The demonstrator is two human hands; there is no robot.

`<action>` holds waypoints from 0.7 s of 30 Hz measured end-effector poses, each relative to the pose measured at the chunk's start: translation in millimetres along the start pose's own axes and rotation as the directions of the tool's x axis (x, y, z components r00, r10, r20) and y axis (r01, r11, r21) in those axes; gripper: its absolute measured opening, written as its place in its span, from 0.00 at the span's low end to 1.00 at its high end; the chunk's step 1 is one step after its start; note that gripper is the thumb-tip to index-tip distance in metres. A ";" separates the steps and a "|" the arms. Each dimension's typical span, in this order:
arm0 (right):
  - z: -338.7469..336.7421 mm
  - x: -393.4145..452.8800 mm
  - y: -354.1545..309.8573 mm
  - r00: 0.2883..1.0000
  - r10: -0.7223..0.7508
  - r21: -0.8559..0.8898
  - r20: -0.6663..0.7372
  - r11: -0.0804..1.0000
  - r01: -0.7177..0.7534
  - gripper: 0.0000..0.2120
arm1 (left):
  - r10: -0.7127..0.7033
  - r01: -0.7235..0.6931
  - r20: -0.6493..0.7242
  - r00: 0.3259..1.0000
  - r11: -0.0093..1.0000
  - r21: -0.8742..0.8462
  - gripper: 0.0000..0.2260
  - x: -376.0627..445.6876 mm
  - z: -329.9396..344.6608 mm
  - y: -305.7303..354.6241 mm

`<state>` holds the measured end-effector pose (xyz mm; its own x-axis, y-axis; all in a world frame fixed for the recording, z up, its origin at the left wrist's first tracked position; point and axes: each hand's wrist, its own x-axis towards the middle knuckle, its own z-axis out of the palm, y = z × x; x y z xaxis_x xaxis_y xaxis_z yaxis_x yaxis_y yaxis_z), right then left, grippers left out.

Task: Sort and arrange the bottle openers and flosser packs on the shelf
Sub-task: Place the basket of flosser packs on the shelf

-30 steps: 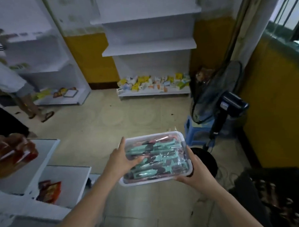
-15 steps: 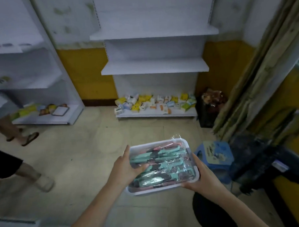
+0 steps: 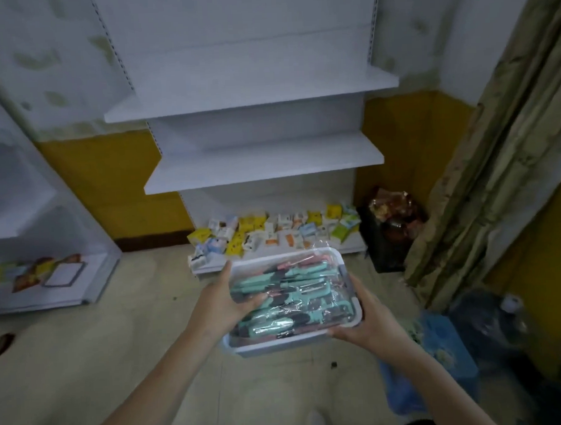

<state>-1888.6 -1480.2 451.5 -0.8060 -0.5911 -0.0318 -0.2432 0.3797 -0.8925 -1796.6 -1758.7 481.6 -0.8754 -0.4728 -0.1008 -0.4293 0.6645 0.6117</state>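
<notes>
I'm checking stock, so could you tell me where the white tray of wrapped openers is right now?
In the head view, the white tray is low centre, held between the left hand and right hand, above the floor before the bottom shelf.

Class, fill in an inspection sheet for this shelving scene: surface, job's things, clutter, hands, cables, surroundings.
Surface: white shelf unit, upper boards bare.
Job's things: white tray of plastic-wrapped teal and pink tools; small packs heaped on the bottom board.
Clutter: dark bag, blue stool.
Hands: left hand and right hand grip the tray's sides.
Cables: nothing seen.
Surroundings: yellow wall, curtain, second shelf unit.
</notes>
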 end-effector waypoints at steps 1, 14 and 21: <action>-5.2 25.4 4.5 1.000 0.007 0.004 -0.005 1.000 -0.007 0.53 | 0.006 -0.006 -0.015 1.000 1.000 0.000 0.51 23.9 -1.0 6.3; -81.5 298.5 -23.7 0.999 -0.044 0.013 -0.012 0.999 0.044 0.54 | 0.021 -0.020 -0.029 0.999 1.000 0.022 0.49 295.2 -63.0 77.7; -116.5 442.6 -69.4 0.985 -0.123 -0.046 -0.124 0.992 0.118 0.45 | 0.131 -0.130 -0.024 0.991 0.991 0.019 0.48 455.9 -110.9 106.8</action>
<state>-2291.3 -1685.2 551.8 -0.8309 -0.5400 0.1342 -0.3612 0.3400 -0.8683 -2216.8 -1967.5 588.0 -0.9184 -0.3957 -0.0008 -0.3157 0.7315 0.6043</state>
